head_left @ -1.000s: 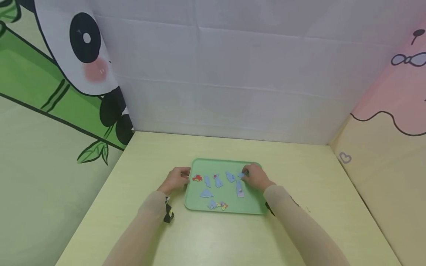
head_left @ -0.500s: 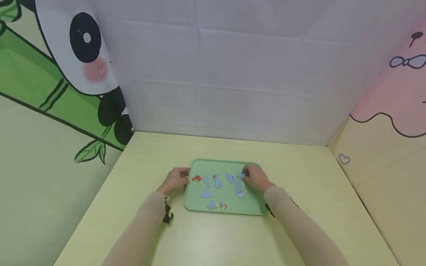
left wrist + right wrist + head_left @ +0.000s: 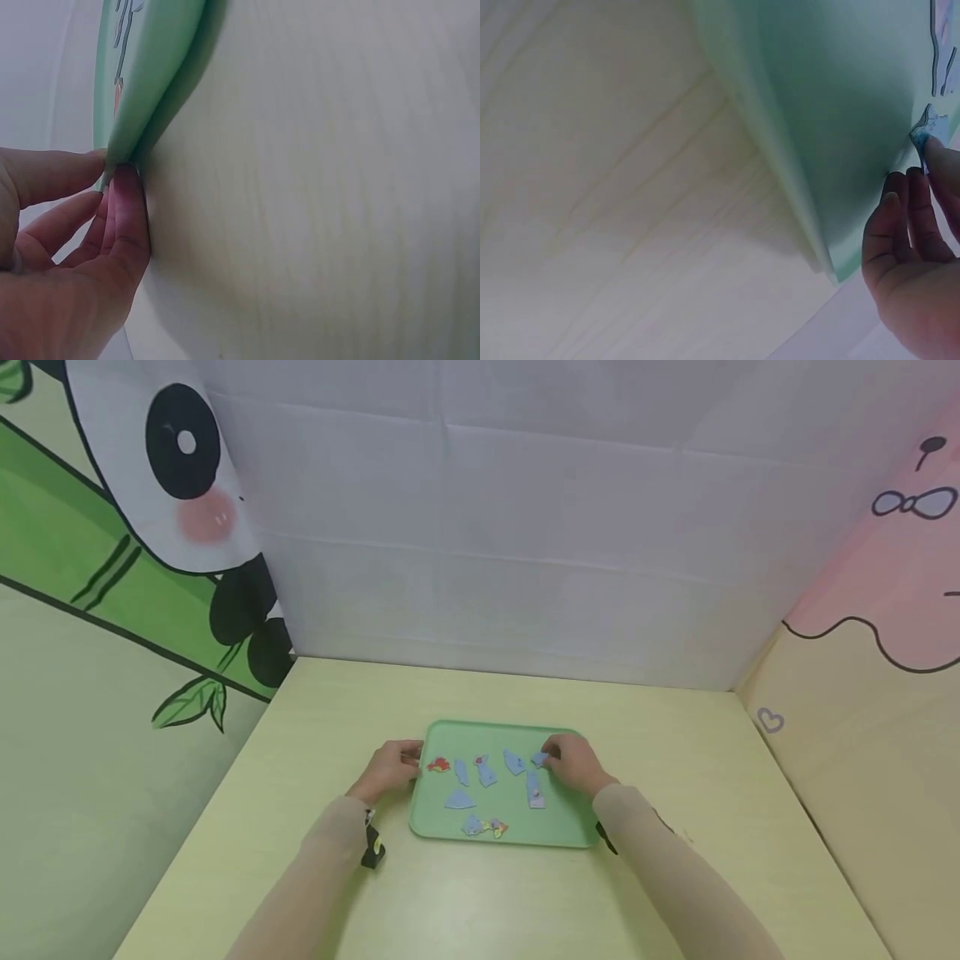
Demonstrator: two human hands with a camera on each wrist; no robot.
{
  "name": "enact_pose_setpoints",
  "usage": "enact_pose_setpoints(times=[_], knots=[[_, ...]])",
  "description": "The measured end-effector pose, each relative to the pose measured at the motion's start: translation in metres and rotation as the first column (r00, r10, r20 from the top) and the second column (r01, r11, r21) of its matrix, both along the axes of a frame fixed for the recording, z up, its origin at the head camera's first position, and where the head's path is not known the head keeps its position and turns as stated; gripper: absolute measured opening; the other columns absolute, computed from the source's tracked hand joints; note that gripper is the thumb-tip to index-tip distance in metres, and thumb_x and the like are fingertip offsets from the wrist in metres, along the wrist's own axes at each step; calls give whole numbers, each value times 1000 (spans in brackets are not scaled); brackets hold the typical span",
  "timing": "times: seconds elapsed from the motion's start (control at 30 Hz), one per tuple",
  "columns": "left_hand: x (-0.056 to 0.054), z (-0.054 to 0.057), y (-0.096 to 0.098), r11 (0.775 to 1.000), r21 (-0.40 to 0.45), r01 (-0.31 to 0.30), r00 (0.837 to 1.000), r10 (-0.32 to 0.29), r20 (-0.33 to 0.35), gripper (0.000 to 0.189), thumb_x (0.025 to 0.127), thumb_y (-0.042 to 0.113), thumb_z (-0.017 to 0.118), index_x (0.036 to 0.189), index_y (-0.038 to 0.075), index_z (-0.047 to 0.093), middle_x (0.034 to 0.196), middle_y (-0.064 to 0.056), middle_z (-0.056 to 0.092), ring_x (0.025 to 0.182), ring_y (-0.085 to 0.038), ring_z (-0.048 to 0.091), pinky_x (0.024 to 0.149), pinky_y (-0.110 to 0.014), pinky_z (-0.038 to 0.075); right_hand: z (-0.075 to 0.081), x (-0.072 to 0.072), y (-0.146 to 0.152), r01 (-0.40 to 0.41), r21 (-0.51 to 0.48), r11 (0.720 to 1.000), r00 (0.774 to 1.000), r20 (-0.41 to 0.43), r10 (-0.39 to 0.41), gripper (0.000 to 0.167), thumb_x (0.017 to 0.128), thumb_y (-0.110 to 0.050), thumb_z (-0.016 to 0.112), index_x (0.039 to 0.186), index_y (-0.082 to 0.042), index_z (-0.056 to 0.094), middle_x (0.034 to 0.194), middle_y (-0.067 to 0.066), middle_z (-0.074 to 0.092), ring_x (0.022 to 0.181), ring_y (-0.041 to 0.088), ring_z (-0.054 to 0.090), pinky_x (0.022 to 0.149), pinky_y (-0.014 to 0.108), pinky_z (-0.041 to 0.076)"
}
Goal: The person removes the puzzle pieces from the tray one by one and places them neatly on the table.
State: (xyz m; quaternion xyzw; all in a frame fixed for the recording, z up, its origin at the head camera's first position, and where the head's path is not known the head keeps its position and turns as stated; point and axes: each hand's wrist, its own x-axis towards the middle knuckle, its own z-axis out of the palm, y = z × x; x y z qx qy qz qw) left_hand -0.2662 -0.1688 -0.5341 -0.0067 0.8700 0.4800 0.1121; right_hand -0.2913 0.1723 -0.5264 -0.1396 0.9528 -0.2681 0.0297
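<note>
A green tray point(image 3: 427, 818) lies on the table with several flat puzzle pieces on it, mostly blue. At its left edge my left hand point(image 3: 386, 772) holds the rim, thumb on one side and a finger on the other, as the left wrist view shows. My right hand point(image 3: 577, 764) is over the tray's upper right part. Between thumb and fingers it pinches a small blue puzzle piece point(image 3: 932, 124), partly covered by the thumb. A long blue piece point(image 3: 535, 790) lies just below that hand, and another blue piece point(image 3: 514, 762) lies to its left.
A red piece point(image 3: 438, 765) lies near the tray's left side, a blue fan-shaped piece point(image 3: 460, 799) below it. Towards the front edge is a multicoloured piece point(image 3: 483, 827). The pale table point(image 3: 495, 902) meets a white wall point(image 3: 480, 568) behind and printed walls at the sides.
The head view has shifted slightly, so everything sits a little further left in it. Both hands keep their holds, and the puzzle pieces stay in the same places on the tray.
</note>
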Motion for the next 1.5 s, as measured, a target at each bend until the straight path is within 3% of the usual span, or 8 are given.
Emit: enact_pose_setpoints(times=[0.3,0.73,1.1,1.5], knots=[[0,-2,0,999,-30,10,1000,-11,-17,57,80,-3,61,136,-3,49,119,-17,59,101,-27,59,73,-32,53,5,1,-1,4,-12,1000,1000,11,-4,9,87,-5,67,96,-6,70,89,2,64,86,19,58,77,36,49],[0,-4,1,1000,-30,5,999,-6,-37,56,79,-5,60,135,-3,50,114,-12,62,96,-23,58,73,-31,52,8,-5,8,25,-43,999,998,50,-23,10,88,-7,66,96,-8,71,92,2,66,91,20,60,78,35,51],[1,-3,1,999,-37,-10,1000,9,-18,58,79,-5,59,136,-2,50,115,-13,61,98,-24,57,74,-30,52,23,-7,59,104,-89,991,993,61,-99,17,91,-9,62,104,0,69,101,10,67,94,28,61,78,40,52],[1,-6,1,999,-35,2,999,-3,-39,58,77,-7,57,135,-5,49,114,-15,61,95,-25,57,68,-29,51,21,0,105,146,-65,987,989,39,-143,18,92,-7,60,104,4,67,101,18,66,94,34,60,77,44,51]])
